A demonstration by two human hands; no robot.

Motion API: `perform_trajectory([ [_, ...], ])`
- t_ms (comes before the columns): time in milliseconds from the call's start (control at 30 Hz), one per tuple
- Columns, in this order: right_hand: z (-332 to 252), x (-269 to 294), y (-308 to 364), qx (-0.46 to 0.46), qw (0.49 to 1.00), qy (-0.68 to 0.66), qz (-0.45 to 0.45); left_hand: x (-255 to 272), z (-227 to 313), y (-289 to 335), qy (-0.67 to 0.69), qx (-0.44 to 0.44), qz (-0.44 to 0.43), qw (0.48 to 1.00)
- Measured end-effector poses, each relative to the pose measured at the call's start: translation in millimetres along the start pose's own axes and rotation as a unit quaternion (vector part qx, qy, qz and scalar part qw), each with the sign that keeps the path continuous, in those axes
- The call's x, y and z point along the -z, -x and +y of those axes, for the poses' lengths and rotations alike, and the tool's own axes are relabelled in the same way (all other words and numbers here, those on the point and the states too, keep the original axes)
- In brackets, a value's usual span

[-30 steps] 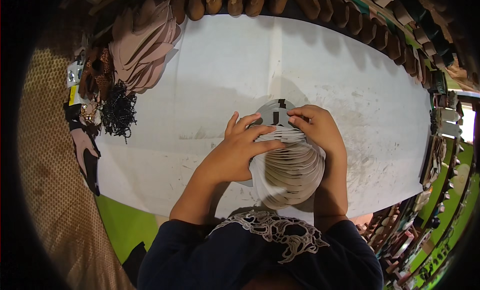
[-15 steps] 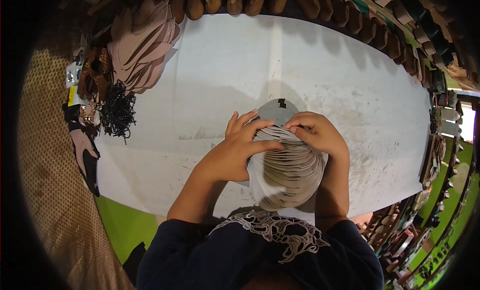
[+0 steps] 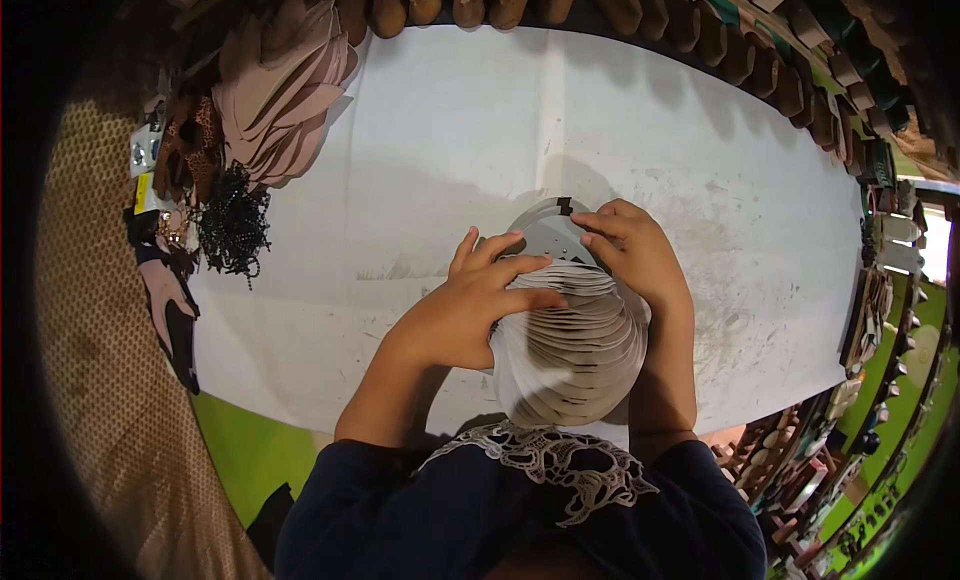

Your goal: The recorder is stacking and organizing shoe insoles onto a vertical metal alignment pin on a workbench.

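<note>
A fanned stack of thin, pale insole-shaped pieces [image 3: 580, 360] lies on the white tabletop in front of me. Overlapping edges run across it, and at its far end a grey rounded piece [image 3: 545, 227] shows a dark jagged mark and small dots. My left hand [image 3: 480, 300] grips the stack from the left, thumb and forefinger pressed over the top layers, other fingers spread. Bent at the grey piece's right edge, my right hand [image 3: 635, 250] has thumb and forefinger on that edge beside the dark mark.
Wooden shoe lasts [image 3: 470, 2] line the table's far edge and bend round to the right. Pinkish leaf-shaped pieces [image 3: 280, 110] are heaped at the far left, with black beaded strands [image 3: 235, 225] below them. Racks of shoes [image 3: 860, 450] stand to the right.
My right hand has moved from the top edge of the stack outward to the grey piece's edge, uncovering more of it. The left hand stays nearly in place.
</note>
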State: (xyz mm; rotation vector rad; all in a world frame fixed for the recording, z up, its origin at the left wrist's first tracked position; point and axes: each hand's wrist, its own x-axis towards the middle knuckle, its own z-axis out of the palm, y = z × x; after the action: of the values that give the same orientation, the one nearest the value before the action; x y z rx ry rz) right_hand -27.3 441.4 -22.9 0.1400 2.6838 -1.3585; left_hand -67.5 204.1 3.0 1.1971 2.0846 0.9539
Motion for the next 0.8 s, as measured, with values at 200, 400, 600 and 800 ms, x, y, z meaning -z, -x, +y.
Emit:
perform_trajectory([
  [200,-1,1,-2,0.0,0.999,-0.049,-0.011,0,-1,0,0.0,0.006,-0.006,1.0],
  [400,-8,12,5,-0.022,0.99,-0.105,-0.093,2,4,0,-0.002,0.022,0.003,1.0],
  [600,7,10,5,-0.032,0.978,-0.174,-0.111,0,1,-1,0.003,0.026,0.006,1.0],
  [800,0,7,-1,-0.029,0.999,0.003,-0.02,0,1,-2,0.009,0.011,0.013,1.0],
])
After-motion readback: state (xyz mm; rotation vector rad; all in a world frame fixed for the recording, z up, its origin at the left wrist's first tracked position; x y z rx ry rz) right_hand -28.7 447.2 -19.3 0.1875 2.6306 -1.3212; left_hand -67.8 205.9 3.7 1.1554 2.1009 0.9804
